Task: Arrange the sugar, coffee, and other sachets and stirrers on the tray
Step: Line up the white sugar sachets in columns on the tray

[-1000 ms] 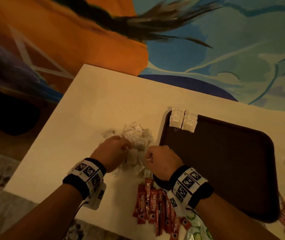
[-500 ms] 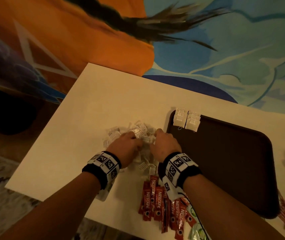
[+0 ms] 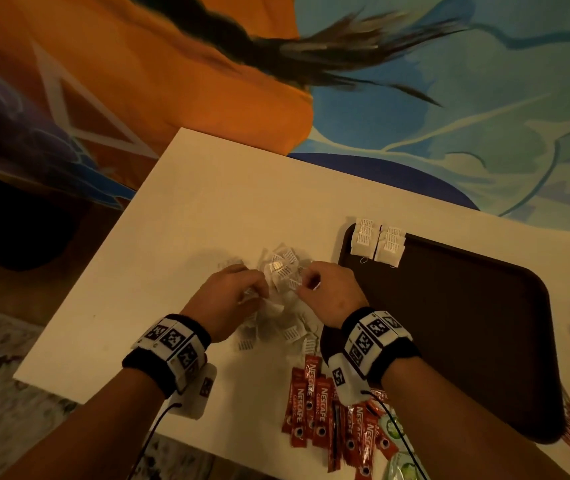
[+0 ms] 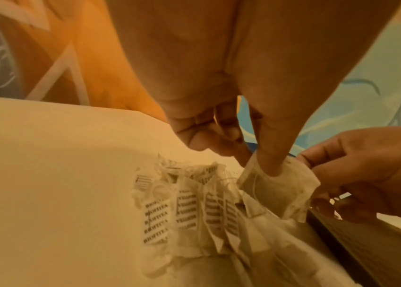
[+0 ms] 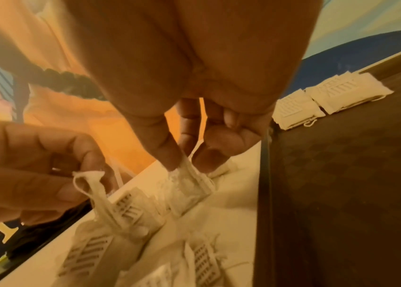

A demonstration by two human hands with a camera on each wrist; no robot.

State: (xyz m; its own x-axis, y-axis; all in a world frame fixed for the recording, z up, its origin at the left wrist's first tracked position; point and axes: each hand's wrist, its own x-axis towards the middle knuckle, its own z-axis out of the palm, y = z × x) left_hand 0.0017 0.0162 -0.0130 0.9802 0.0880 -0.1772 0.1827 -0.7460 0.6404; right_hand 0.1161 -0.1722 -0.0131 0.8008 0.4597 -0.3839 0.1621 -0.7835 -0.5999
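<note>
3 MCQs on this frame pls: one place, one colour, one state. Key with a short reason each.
1. Where do the arranged white sachets lie?
A. tray's far-left corner
B. tray's middle
C. on the red sticks

2. What colour are the Nescafe sticks?
A. green
B. red
C. blue

3. What is the left hand doing?
A. lying flat on the tray
B. hanging idle
C. pinching a sachet from the loose pile

Key:
1 A, they sit at that corner of the dark tray.
2 B, the wrappers are red.
3 C, the left wrist view shows its thumb and finger pinching the sachet.
</note>
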